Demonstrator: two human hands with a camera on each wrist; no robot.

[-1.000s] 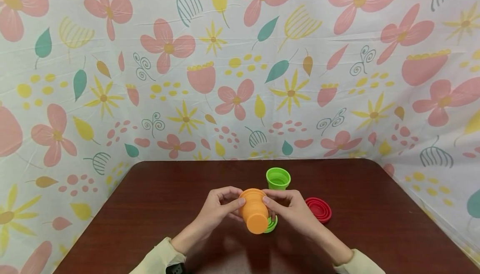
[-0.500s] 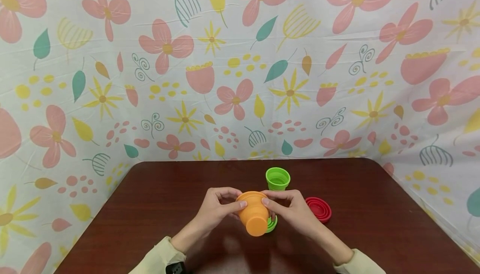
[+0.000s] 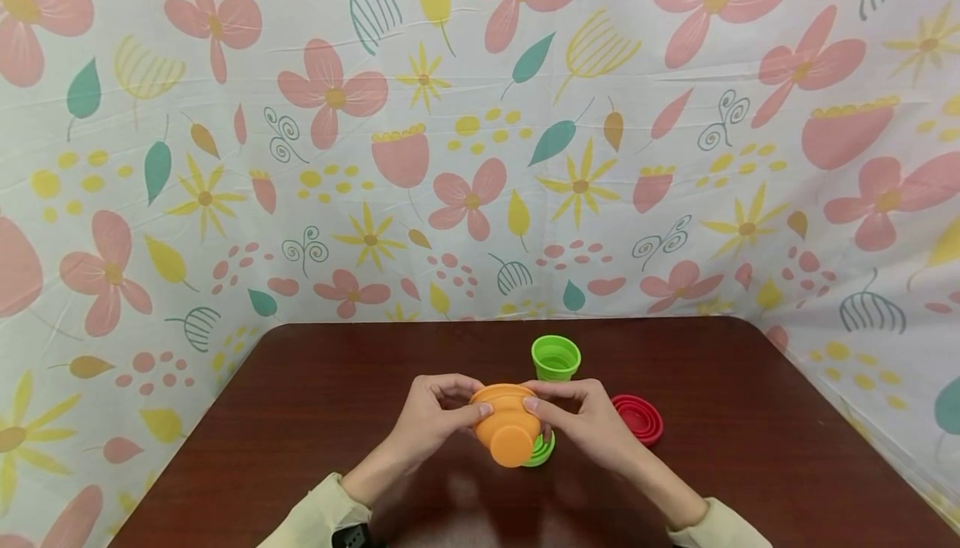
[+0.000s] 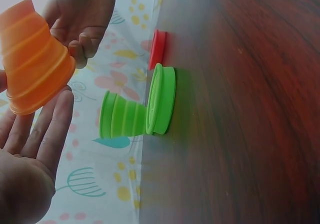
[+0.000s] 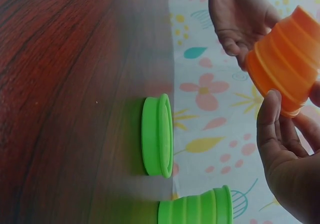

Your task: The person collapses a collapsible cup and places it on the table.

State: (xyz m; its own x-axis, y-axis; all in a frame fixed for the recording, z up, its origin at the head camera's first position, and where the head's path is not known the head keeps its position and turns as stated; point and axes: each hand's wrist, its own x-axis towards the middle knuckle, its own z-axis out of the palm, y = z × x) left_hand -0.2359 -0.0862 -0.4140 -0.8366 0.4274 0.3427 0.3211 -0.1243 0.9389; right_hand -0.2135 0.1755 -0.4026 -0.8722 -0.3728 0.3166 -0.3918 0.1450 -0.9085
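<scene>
An orange collapsible cup [image 3: 508,423] with ridged, stepped walls is held between both hands above the table. In the head view its narrow base faces the camera and its wide rim points away. The left hand [image 3: 431,413] grips it from the left near the rim, thumb on the near wall. On the opposite side the right hand [image 3: 585,416] holds it the same way. The left wrist view shows the cup [image 4: 37,58] tapering in steps. Behind it, a flattened green collapsible cup [image 3: 542,450] is partly hidden by the orange cup and right fingers.
An extended green cup [image 3: 556,355] stands upright farther back on the dark wooden table [image 3: 360,365]. A flattened red collapsible cup [image 3: 637,420] lies to the right, beside the right wrist. A flower-patterned cloth [image 3: 472,156] hangs behind the table.
The orange cup appears wider and shorter in the head view than one second ago, its rim broader and its base nearer the rim. Both hands have stayed nearly in place, still holding it.
</scene>
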